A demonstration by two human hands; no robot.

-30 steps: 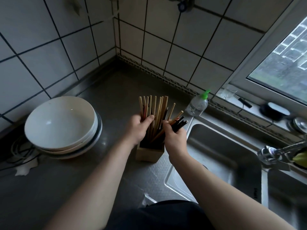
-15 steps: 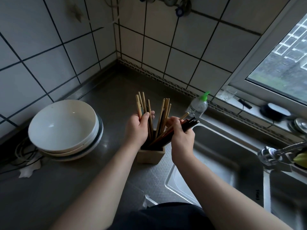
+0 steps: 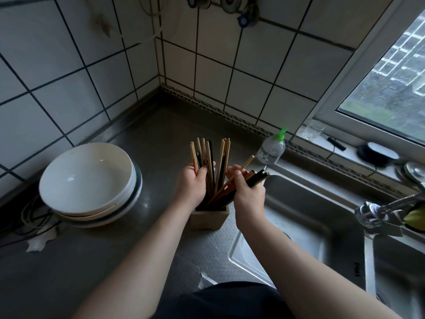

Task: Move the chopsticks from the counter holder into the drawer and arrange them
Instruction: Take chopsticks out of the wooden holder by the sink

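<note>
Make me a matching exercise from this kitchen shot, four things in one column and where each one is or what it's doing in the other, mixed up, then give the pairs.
Things:
1. left hand
2. right hand
3. stacked bowls
4. clear bottle

Places or states:
A. standing at the sink's back corner, green cap on top
B. gripping an upright bundle of chopsticks
C. resting on the counter left of the wooden holder
D. gripping a bundle tilted toward the sink

Pairs: 1-B, 2-D, 3-C, 4-A
</note>
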